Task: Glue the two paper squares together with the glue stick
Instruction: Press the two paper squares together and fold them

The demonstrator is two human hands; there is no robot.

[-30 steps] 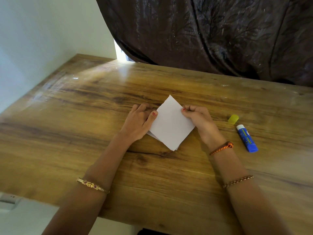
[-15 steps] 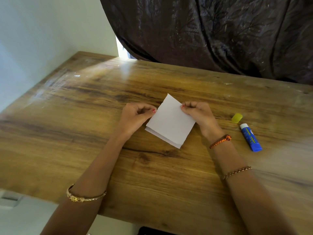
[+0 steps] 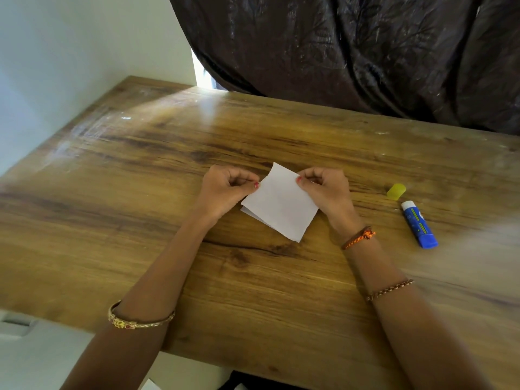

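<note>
Since 1 s ago the left hand (image 3: 225, 192) has lifted its flat fingers off the sheet and now pinches the left edge of the 2 paper squares (image 3: 278, 204), fingers curled. The right hand (image 3: 326, 190) pinches the right edge as before. The stacked squares sit near the middle of the table (image 3: 140, 220), lower sheet peeking out at the left. The glue stick (image 3: 419, 223) and its yellow cap (image 3: 396, 191) lie uncapped toward the right edge, apart from the hands. Bare wood runs wide to the left edge and front edge.
</note>
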